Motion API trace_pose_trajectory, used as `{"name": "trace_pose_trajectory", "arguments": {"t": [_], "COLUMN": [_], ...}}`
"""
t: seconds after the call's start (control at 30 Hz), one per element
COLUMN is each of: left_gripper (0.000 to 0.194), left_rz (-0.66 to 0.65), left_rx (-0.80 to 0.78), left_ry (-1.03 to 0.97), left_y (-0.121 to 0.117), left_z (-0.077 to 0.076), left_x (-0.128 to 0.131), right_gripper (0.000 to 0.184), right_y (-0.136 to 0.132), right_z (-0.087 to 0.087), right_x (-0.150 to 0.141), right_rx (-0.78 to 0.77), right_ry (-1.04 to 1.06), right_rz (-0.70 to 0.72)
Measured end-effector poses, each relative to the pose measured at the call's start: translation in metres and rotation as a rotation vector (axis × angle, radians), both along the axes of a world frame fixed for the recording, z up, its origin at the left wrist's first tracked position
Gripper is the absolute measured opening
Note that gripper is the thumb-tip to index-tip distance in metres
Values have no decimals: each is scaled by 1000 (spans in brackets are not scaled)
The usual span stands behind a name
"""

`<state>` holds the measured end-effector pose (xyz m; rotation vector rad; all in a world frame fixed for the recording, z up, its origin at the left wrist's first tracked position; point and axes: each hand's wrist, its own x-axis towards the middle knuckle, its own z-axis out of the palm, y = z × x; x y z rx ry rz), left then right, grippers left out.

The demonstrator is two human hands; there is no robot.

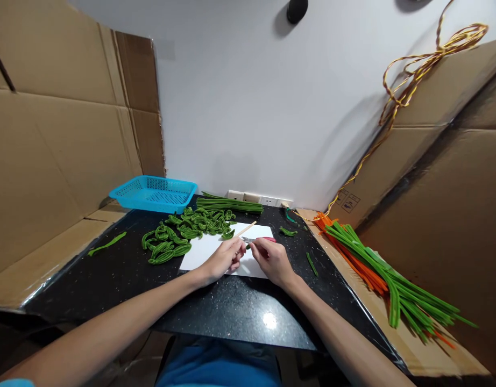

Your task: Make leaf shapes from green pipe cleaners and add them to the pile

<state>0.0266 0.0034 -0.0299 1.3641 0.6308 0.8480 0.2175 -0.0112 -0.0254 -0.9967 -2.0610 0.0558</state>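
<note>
My left hand (227, 255) and my right hand (272, 259) meet over a white sheet of paper (199, 252), fingers closed in a pinch. Between their fingertips shows a small bit of green pipe cleaner (248, 246), mostly hidden by the fingers. Just behind my right hand are red-handled pliers or scissors (269, 238), partly covered. A thin wooden stick (247, 228) lies slantwise beyond my left hand. Many leaf-shaped loops of green pipe cleaner (171, 239) are heaped left of the paper, some resting on its edge.
A blue basket (151, 207) stands back left. Straight green stems (229, 205) lie by the wall sockets (268, 201). On cardboard at right are green strips (377, 269) and orange strips (353, 263). Cardboard walls (70, 134) flank the black table (215, 312). A yellow-brown cable (405, 97) hangs right.
</note>
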Motion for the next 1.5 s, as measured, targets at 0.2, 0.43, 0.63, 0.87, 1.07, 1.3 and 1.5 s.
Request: {"name": "trace_pose_trajectory", "arguments": {"t": [0.2, 0.43, 0.63, 0.87, 1.07, 1.3, 1.5], "left_gripper": [51, 45, 43, 37, 38, 36, 28], "left_rz": [-36, 0, -16, -23, -22, -14, -14], "left_rx": [-8, 32, 40, -21, 67, 119, 0], "left_ry": [-15, -34, 103, 72, 109, 95, 0], "left_y": [-2, -4, -5, -5, -7, -5, -4], "left_z": [3, 5, 11, 14, 18, 10, 7], "left_x": [1, 1, -2, -6, -8, -10, -10], "right_gripper": [24, 22, 24, 21, 35, 29, 21], "right_y": [1, 1, 1, -1, -9, -5, 3], "right_z": [-1, -2, -2, -2, 7, 10, -2], "right_x": [4, 1, 4, 1, -5, -4, 3], "right_rx": [10, -15, -1, -5, -92, -134, -80], "right_ry": [-71, -116, -114, -58, 50, 73, 69], "right_rz": [27, -53, -63, -39, 74, 103, 18]}}
